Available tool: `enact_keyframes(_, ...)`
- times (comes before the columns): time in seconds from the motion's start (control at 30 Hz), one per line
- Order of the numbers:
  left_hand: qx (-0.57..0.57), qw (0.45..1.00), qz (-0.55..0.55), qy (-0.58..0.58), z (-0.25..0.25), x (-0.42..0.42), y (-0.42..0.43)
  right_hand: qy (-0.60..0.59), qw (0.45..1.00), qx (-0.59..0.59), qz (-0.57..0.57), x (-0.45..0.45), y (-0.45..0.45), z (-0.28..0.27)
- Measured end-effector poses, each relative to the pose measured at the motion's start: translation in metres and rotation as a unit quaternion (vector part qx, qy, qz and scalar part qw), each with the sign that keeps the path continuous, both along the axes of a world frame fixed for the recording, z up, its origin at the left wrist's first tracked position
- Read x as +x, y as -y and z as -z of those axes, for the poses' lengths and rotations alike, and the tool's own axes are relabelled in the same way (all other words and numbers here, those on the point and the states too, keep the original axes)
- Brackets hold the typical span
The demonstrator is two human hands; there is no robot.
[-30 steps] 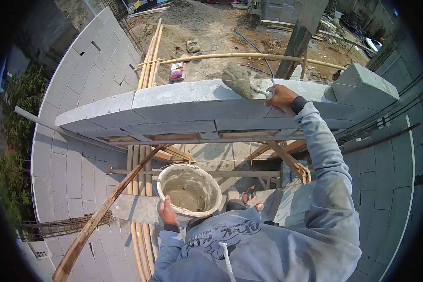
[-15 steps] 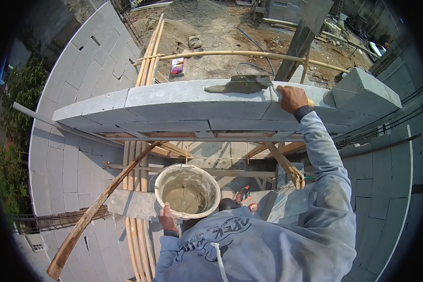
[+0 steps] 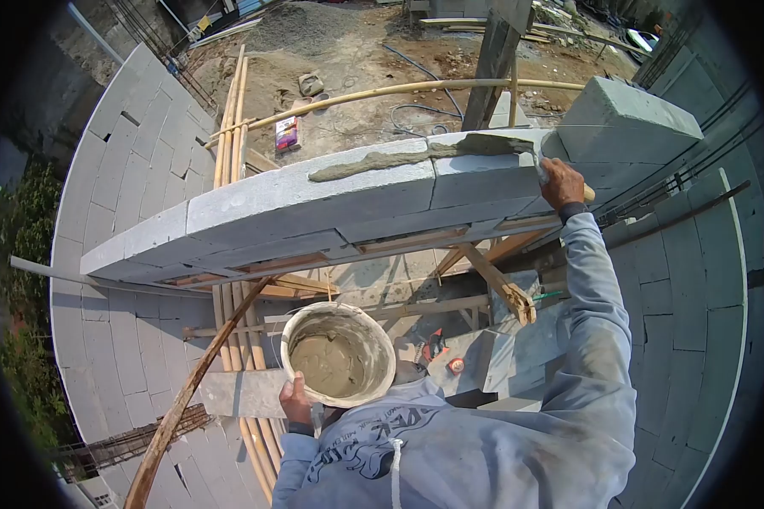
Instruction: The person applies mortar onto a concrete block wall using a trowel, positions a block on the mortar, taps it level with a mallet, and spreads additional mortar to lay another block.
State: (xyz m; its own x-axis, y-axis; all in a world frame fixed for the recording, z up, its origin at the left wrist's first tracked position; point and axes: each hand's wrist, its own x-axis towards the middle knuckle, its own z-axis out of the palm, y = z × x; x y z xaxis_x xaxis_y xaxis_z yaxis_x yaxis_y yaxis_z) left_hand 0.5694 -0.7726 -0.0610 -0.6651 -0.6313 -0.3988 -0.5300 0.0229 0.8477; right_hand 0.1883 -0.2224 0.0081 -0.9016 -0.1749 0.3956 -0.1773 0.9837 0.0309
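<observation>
My right hand [image 3: 562, 184] is closed round the handle of a trowel [image 3: 494, 145], whose dark blade lies along the top of a pale block wall [image 3: 263, 188]. Behind the blade, a strip of wet grey mortar [image 3: 369, 162] stretches leftward over the blocks and past a joint. My left hand [image 3: 297, 400] grips the near-left rim of a bucket [image 3: 339, 317] held against my body. Wet mortar [image 3: 324, 360] fills its lower part. To the right of the trowel, a large loose-looking block [image 3: 626, 123] sits on the wall.
Bamboo poles [image 3: 233, 127] rise on the left, and one crosses beyond the wall. A slanting timber [image 3: 191, 382] stands at lower left. Below are a wooden brace [image 3: 505, 288], a tape measure [image 3: 456, 366] and planks. Beyond the wall, a bag [image 3: 287, 133] lies on the ground.
My right hand has drawn the trowel rightward along the wall top, and a strip of mortar now shows behind it. My left hand still grips the bucket. The view has turned slightly.
</observation>
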Motion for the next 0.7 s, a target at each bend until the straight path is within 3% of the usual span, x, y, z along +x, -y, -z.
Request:
enact_keyframes(0.23, 0.061, 0.998, 0.029, -0.001, -0.008, -0.014, -0.008, -0.023, 0.985, 0.041, 0.168, 0.016, -0.045, 0.033)
enact_keyframes(0.33, 0.072, 0.995, 0.052, 0.049, -0.008, -0.022, -0.018, -0.045, 0.971, -0.016, 0.232, 0.025, -0.025, 0.060)
enact_keyframes(0.47, 0.041, 0.991, 0.103, 0.081, 0.004, -0.023, -0.019, 0.046, 0.951, -0.144, 0.270, 0.030, 0.023, 0.109)
enact_keyframes(0.53, 0.031, 0.987, 0.129, 0.086, 0.004, -0.026, -0.022, 0.031, 0.935, -0.205, 0.287, 0.030, 0.048, 0.136)
enact_keyframes(0.63, 0.011, 0.989, 0.142, 0.043, -0.003, -0.025, -0.034, 0.120, 0.911, -0.215, 0.330, 0.051, 0.077, 0.141)
enact_keyframes(0.7, 0.005, 0.990, 0.135, 0.042, -0.001, -0.036, -0.035, 0.059, 0.924, -0.205, 0.317, 0.077, 0.088, 0.172)
